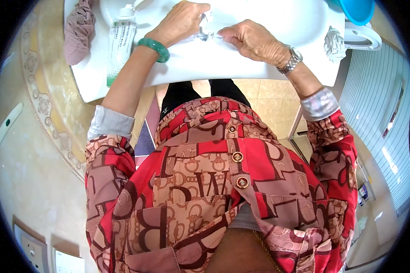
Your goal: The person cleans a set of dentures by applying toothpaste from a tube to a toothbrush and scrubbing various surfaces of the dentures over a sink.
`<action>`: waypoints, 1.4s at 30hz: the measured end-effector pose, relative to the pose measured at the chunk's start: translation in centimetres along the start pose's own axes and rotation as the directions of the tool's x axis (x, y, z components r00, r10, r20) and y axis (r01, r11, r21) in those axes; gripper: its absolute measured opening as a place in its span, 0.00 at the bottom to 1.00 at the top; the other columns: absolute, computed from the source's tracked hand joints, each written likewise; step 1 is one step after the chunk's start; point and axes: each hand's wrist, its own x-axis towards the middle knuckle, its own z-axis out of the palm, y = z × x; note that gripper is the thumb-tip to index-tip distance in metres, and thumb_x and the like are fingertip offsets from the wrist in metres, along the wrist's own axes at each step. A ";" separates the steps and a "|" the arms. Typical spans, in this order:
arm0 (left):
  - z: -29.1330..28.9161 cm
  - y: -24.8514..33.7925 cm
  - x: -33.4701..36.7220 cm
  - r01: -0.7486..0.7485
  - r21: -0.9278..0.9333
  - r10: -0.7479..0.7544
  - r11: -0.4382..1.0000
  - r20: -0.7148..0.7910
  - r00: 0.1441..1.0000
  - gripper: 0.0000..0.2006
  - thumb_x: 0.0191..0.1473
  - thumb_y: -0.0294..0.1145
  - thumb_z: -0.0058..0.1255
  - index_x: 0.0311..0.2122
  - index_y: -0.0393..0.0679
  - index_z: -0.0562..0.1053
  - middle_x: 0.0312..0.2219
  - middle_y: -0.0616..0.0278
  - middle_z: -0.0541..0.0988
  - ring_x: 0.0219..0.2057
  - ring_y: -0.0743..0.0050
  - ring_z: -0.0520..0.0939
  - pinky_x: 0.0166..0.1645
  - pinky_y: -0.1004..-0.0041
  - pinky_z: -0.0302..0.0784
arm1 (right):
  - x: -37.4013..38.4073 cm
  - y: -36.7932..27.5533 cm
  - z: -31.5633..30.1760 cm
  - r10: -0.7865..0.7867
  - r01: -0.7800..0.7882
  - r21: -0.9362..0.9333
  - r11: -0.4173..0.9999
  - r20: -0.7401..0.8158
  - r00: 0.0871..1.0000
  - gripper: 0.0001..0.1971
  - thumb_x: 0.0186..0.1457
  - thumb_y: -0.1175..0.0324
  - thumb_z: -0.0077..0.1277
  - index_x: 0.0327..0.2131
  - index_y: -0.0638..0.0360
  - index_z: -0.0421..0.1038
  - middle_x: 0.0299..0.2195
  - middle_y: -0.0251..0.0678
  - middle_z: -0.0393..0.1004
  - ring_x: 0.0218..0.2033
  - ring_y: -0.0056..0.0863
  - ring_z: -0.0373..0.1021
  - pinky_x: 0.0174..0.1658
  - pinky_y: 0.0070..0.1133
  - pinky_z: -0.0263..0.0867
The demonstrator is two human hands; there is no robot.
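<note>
Over the front of the white sink [241,68], my left hand [180,22] is closed round a small clear, shiny object [205,32]. Its exact kind is hard to make out. My right hand [256,42] faces it from the right, thumb and finger pinched close to the clear object. Whatever sits between those fingertips is too small to name. Beside my left wrist, a white plastic bottle [122,41] with green at its base lies on the sink's left side.
A crumpled mauve cloth [79,34] hangs over the sink's left edge. On the right edge rests a crumpled white cloth [335,44]. Past it are a blue basin [359,10] and a white rimmed object [364,40]. A ribbed pale panel [378,100] stands at right.
</note>
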 end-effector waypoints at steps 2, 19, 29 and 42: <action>-0.1 0.0 -0.2 0.059 -0.028 -0.058 0.998 0.017 0.998 0.07 0.45 0.20 0.45 0.33 0.34 0.71 0.21 0.45 0.75 0.26 0.50 0.78 0.36 0.61 0.73 | 0.0 -0.3 0.1 0.051 -0.051 -0.010 0.999 -0.024 0.998 0.09 0.52 0.71 0.47 0.37 0.57 0.75 0.27 0.42 0.76 0.29 0.32 0.74 0.37 0.27 0.71; -1.1 0.4 -1.6 0.292 -0.481 -0.200 0.826 0.234 0.951 0.12 0.49 0.33 0.45 0.29 0.32 0.72 0.18 0.59 0.73 0.21 0.72 0.73 0.28 0.72 0.68 | -1.9 -1.6 1.2 0.147 -0.178 -0.106 0.978 -0.250 0.957 0.17 0.51 0.73 0.45 0.45 0.50 0.71 0.23 0.40 0.75 0.24 0.32 0.74 0.30 0.26 0.71; -0.5 2.2 -2.1 0.433 -0.505 -0.401 0.747 0.177 0.899 0.13 0.51 0.38 0.48 0.25 0.36 0.73 0.17 0.67 0.71 0.20 0.82 0.69 0.25 0.78 0.64 | -0.4 -3.9 0.9 0.304 -0.312 -0.153 0.937 -0.076 0.950 0.13 0.53 0.71 0.43 0.41 0.50 0.74 0.27 0.42 0.76 0.26 0.33 0.75 0.33 0.27 0.72; -0.7 2.6 -2.0 0.437 -0.618 -0.396 0.653 0.214 0.893 0.11 0.53 0.35 0.48 0.29 0.37 0.73 0.18 0.68 0.71 0.20 0.85 0.69 0.24 0.81 0.65 | -0.8 -2.0 1.5 0.060 -0.070 -0.041 0.997 -0.206 0.977 0.18 0.49 0.76 0.45 0.45 0.47 0.73 0.22 0.41 0.75 0.20 0.32 0.71 0.27 0.25 0.69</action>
